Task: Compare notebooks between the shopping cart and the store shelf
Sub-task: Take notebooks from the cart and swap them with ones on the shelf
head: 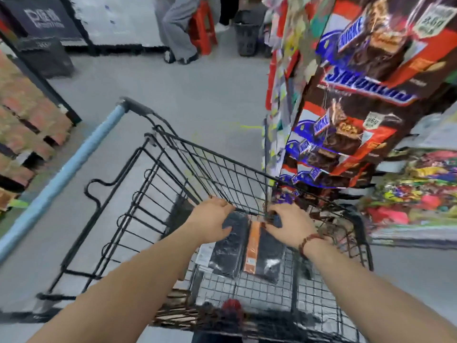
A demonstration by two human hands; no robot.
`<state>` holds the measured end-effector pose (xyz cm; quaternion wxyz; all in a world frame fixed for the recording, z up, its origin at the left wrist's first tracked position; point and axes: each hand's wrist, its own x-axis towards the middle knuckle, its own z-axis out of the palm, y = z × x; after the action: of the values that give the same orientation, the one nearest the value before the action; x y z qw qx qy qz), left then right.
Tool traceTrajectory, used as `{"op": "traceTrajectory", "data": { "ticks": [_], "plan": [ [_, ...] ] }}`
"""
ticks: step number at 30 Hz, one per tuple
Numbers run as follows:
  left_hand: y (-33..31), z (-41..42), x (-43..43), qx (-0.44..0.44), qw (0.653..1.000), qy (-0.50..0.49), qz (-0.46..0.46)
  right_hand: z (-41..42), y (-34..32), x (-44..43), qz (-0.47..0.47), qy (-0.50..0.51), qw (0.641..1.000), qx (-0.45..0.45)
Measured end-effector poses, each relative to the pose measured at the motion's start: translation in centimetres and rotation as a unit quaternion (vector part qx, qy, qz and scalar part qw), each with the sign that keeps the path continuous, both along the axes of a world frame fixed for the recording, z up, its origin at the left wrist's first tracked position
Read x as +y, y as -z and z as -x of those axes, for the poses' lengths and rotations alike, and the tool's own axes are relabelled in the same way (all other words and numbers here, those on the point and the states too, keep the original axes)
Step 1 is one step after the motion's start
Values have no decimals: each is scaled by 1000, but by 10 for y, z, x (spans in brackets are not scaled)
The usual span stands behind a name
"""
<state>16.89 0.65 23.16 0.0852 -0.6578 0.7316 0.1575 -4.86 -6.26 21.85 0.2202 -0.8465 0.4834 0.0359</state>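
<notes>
We see both hands down in the wire cart (217, 167), on the dark plastic-wrapped notebooks (228, 251) that lie flat on its mesh floor. The left hand (211, 220) curls over their far left corner, thumb on the cover. The right hand (288, 227) (a bead bracelet (309, 243) on its wrist) has its fingers bent round the far edge just beside the orange band (254, 243); blur hides the exact grip. The cart stands close against a Snickers display (358, 100) on the right, with bright sweets (420, 191) heaped lower down. A blue bar (84, 157) slants along the cart's left side. Farther off, someone in grey trousers (176, 28) sits on a red stool (204, 26), near a dark basket (247, 38).
</notes>
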Motion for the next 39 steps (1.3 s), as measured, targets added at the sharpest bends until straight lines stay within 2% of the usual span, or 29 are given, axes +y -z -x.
{"op": "traceTrajectory", "data": {
  "ticks": [6, 11, 17, 23, 26, 30, 35, 39],
  "plan": [
    [72, -5, -24, 39, 996, 26, -72, 3, 65, 12, -91, 124, 988, 6],
    [144, -2, -28, 51, 992, 19, -111, 6, 135, 24, -149, 252, 956, -4],
    [214, -3, -14, 95, 992, -45, -68, 6, 215, 38, -159, 368, 915, -44],
    [260, -5, 2, 118, 992, -41, -34, 0, 262, 40, -177, 449, 873, -74],
    [267, -6, 5, 125, 991, -39, 1, 0, 275, 45, -167, 446, 876, -77],
    [269, -5, 5, 137, 989, -52, 5, 4, 278, 47, -153, 459, 869, -103],
    [268, -4, 5, 139, 989, -58, 1, 15, 267, 43, -185, 477, 851, -121],
    [264, -2, 4, 143, 988, -57, -16, 26, 260, 41, -172, 510, 830, -146]
  ]
}}
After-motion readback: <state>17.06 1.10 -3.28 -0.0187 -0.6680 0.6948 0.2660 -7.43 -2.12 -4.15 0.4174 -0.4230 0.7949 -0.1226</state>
